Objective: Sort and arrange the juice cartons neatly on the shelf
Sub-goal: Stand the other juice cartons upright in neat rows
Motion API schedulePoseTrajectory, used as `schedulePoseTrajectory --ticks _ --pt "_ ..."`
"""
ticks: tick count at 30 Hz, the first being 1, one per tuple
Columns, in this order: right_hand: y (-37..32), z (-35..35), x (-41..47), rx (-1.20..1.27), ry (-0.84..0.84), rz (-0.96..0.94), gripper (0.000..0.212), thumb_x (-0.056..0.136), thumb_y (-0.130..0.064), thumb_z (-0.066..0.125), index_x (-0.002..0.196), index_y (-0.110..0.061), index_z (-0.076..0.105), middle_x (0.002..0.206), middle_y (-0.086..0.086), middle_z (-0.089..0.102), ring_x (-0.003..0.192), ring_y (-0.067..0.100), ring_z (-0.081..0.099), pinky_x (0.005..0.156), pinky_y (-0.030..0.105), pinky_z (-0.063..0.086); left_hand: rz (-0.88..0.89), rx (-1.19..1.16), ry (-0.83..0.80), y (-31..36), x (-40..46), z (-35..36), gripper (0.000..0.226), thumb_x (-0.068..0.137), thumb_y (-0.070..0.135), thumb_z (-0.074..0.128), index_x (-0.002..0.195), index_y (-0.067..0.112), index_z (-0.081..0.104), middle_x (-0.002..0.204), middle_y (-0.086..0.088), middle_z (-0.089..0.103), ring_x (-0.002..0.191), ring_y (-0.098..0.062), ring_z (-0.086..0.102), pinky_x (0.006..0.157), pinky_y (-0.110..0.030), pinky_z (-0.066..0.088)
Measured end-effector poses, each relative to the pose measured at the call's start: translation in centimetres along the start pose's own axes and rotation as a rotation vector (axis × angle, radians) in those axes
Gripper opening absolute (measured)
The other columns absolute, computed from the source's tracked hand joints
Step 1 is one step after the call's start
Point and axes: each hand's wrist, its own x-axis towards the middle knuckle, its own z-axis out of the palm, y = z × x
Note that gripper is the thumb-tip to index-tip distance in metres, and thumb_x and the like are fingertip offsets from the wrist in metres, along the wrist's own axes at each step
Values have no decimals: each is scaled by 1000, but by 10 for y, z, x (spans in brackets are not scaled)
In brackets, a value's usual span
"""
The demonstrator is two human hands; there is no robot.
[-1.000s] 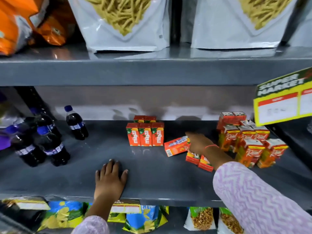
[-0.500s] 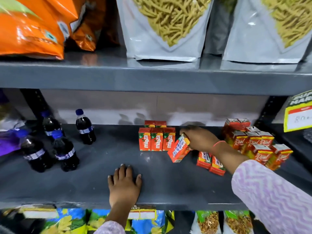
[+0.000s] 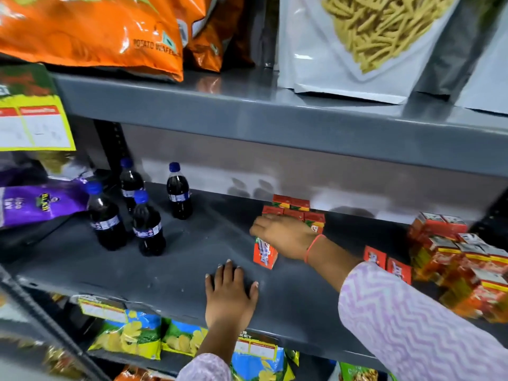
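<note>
The right hand point(image 3: 283, 235) grips one red juice carton point(image 3: 264, 254) upright on the grey shelf point(image 3: 192, 270), in front of five stacked cartons point(image 3: 295, 210). The left hand point(image 3: 229, 295) lies flat, released. Four cola bottles point(image 3: 148, 224) stand left; two cartons point(image 3: 387, 264) lie right.

We see a shelf point(image 3: 170, 273) of grey painted metal, smooth with a dull sheen and faint dusty smudges. The juice cartons point(image 3: 298, 213) look like printed card, lightly glossy. The cola bottles point(image 3: 178, 192) are clear shiny plastic with blue caps. The orange snack bags point(image 3: 90, 31) above are glossy crinkled foil; the white pouches point(image 3: 310, 59) look matt. Our sleeve point(image 3: 406, 325) is soft printed cloth.
</note>
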Motion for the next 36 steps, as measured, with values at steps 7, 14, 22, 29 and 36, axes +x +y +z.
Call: schedulePoseTrajectory --ticks 7,14,22,29,36 --pt "8 10 2 117 -70 4 54 83 1 54 133 -15 41 133 7 48 124 25 44 98 38 44 -3 -5 15 -2 0 1 55 89 52 32 135 21 34 154 -2 25 143 -23 17 118 -45 7" --pt "34 -24 -5 530 -93 243 64 84 9 46 141 -20 39 144 7 45 127 25 48 101 25 40 -15 -2 12 -1 0 -1 56 90 52 31 136 21 33 155 -1 24 143 -21 17 119 -44 6" --pt "27 -37 9 338 -348 103 57 82 8 55 135 -12 48 140 9 51 124 26 49 100 30 43 -12 14 11 -1 1 0 57 90 53 31 138 21 31 155 -1 23 143 -22 16 119 -44 7" --pt "29 -38 24 300 -362 198 49 72 -26 77 116 -10 63 111 9 67 99 29 61 75 28 48 -16 2 15 -2 2 0 54 90 52 33 135 23 34 154 -1 24 143 -21 17 119 -44 7" --pt "27 -35 21 308 -359 390 51 70 -48 74 105 -11 64 95 6 65 78 23 54 67 28 42 -13 2 12 -4 1 1 55 89 53 33 135 23 33 154 -1 25 143 -22 17 119 -44 7"
